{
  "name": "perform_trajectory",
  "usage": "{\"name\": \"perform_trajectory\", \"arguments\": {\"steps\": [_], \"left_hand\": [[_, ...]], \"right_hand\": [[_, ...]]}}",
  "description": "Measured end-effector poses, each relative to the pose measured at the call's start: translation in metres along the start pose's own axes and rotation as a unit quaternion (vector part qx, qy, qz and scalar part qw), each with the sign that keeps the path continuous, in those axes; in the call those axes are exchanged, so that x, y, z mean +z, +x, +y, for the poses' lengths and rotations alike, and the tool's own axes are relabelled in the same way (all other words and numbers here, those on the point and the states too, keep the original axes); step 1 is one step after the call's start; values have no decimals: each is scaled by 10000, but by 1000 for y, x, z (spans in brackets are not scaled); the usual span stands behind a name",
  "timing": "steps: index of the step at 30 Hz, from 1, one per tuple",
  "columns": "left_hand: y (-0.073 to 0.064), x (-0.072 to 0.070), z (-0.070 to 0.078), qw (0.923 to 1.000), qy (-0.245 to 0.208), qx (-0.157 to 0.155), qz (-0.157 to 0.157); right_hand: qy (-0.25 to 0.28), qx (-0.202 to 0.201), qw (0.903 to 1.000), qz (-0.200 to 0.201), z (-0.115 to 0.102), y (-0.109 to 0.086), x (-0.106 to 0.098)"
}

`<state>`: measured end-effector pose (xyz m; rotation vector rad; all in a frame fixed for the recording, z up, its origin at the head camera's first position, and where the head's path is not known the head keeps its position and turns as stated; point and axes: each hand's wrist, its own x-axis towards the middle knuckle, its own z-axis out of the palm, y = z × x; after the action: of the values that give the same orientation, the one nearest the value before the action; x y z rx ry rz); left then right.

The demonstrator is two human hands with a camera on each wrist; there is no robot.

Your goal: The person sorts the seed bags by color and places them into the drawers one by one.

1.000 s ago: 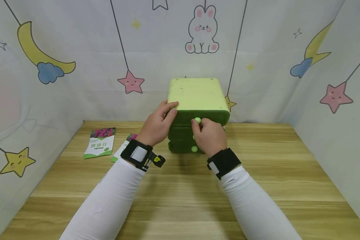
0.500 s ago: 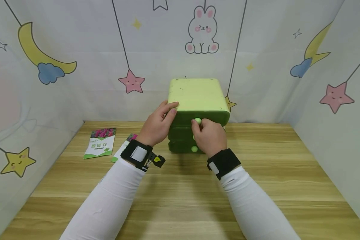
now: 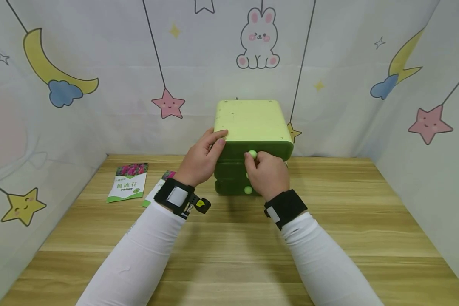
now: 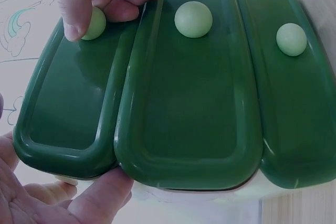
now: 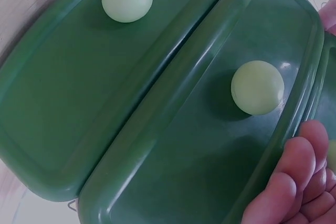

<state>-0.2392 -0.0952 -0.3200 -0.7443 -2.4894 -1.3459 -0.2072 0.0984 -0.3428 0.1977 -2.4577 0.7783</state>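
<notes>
A small desktop drawer cabinet (image 3: 252, 121) with a pale yellow-green top stands at the back of the table. It has three dark green drawer fronts, each with a round light-green knob. My right hand (image 3: 267, 173) pinches the top drawer's knob (image 3: 253, 154) between thumb and curled fingers; that drawer looks closed. Below it, the middle knob (image 4: 193, 19) and bottom knob (image 4: 291, 39) show fully in the left wrist view. My left hand (image 3: 199, 160) rests against the cabinet's upper left corner, fingers extended along its side and top, thumb near the front edge.
Two seed packets with pink flowers lie on the wooden table (image 3: 229, 263) left of the cabinet: one whole packet (image 3: 128, 182) and another packet (image 3: 154, 189) partly behind my left wrist. A printed curtain (image 3: 336, 114) closes off the back and sides.
</notes>
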Motion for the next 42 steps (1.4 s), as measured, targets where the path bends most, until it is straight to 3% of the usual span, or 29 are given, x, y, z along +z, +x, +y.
{"name": "perform_trajectory", "arguments": {"steps": [18,42], "left_hand": [[1,0,-1,10000,1,73,6],[2,0,-1,9999,28,125,42]], "right_hand": [[159,-219,9993,248,1,-3,0],[296,-305,9987,288,0,-14,-4]]}}
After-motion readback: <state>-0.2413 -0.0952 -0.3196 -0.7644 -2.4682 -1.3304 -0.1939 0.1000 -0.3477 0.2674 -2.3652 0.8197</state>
